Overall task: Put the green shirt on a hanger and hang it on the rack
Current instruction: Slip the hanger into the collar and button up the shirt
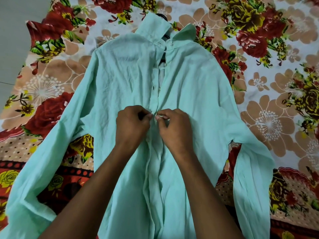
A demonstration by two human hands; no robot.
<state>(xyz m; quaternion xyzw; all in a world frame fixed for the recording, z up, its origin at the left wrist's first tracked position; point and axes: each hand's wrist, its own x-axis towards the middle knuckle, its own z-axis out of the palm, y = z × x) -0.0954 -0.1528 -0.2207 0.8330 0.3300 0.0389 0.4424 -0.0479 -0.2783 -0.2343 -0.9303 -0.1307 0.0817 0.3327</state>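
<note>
Pale green crinkled cotton shirt (120, 80) spread front-up on floral bedsheet (269, 94), black hanger (163, 16) already inside collar. Left hand (132, 125) and right hand (174, 126) pinching placket mid-chest, apparently buttoning. Remaining: lower buttons, hanging up. No rack visible.

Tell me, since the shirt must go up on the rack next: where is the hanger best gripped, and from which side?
Probably by its hook, from the far side, above the collar. Only dark bits of the hanger show, past the collar and in the open neck; the green shirt covers the rest. Both the left hand and right hand pinch the placket now.
</note>
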